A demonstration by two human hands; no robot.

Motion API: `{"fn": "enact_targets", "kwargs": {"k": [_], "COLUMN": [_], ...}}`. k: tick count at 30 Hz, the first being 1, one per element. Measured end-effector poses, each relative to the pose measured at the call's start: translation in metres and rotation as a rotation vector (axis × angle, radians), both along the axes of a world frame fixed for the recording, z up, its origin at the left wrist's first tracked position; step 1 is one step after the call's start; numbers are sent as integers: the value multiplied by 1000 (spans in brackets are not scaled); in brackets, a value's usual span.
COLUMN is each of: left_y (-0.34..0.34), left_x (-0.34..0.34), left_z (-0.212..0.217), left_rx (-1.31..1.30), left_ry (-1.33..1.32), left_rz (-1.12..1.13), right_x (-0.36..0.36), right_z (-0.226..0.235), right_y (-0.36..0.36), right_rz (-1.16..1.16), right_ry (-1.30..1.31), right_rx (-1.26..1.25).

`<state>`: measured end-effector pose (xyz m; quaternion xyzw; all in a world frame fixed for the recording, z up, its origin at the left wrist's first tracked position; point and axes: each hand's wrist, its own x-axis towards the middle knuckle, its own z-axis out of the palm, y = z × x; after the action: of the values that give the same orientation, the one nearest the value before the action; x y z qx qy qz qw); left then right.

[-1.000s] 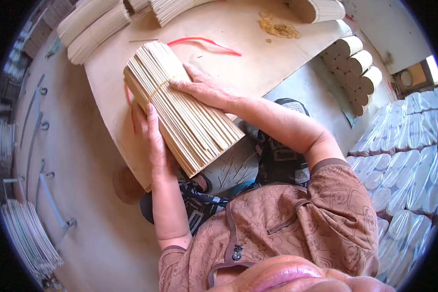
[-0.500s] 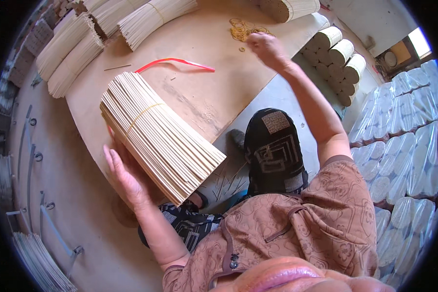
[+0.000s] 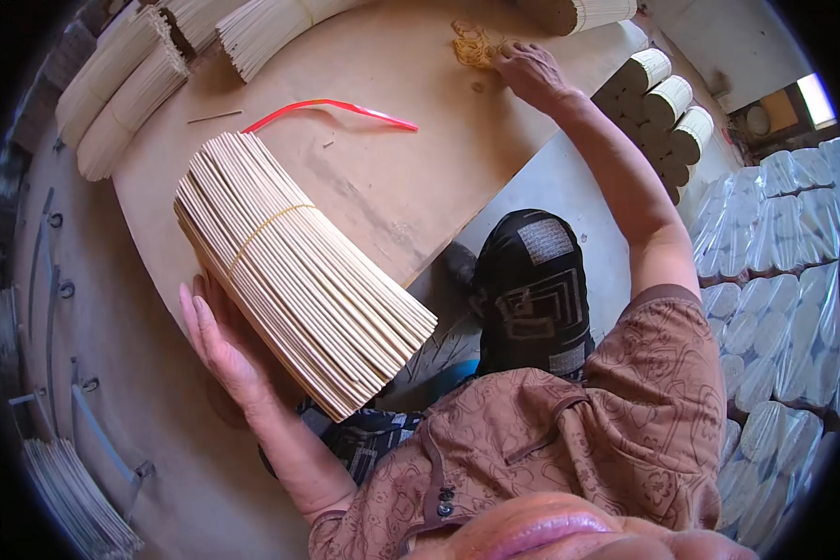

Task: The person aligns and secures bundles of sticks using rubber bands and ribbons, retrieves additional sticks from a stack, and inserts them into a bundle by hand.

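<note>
A thick bundle of thin pale wooden sticks (image 3: 299,271) leans at a slant over the near edge of the table, with a yellow rubber band (image 3: 269,231) around its middle. My left hand (image 3: 222,350) supports it from the left and below; part of the hand is hidden behind the sticks. Out on the table's far right, my right hand (image 3: 534,75) has its fingertips pinched together at the edge of a loose pile of yellow rubber bands (image 3: 469,45). How many bands it pinches is not visible.
A red strip (image 3: 331,103) and a loose stick (image 3: 215,117) lie on the brown tabletop (image 3: 392,177). Stick bundles (image 3: 126,121) rest at the far left, others (image 3: 670,101) are stacked at the right. Plastic-wrapped bundles (image 3: 775,308) pile up farther right. My knee (image 3: 532,280) is beside the table.
My right hand has shifted slightly right, and its fingers have come down to the rubber bands. The stick bundle has tipped a little nearer to me, with my left hand still against it.
</note>
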<state>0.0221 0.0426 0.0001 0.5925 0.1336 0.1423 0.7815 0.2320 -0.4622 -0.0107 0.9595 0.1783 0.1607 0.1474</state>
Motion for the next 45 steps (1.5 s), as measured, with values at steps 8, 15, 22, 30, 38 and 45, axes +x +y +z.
{"fn": "enact_targets", "kwargs": {"k": [8,15,22,30,38,45], "left_y": [6,8,5,-40,-96,-89], "left_x": [1,1,-8,-43,-63,-101], "left_z": [3,4,11,86,122,129], "left_rx": [144,73,169,516,646,694], "left_ry": [-8,-56,-141,-338,-301,-347], "left_rz": [128,120,232,-42,-479,-399], "right_x": [-7,-17,-76,-140,-208,-246], "right_z": [31,25,57,99,132,138], "right_y": [-17,-40,16,114,200,212], "right_rz": [-286,-52,164,364,453,460], "right_ry": [442,610,931,1162,1454,1521], "right_rx": [1462,2164,2109,2070,1874,1789]}}
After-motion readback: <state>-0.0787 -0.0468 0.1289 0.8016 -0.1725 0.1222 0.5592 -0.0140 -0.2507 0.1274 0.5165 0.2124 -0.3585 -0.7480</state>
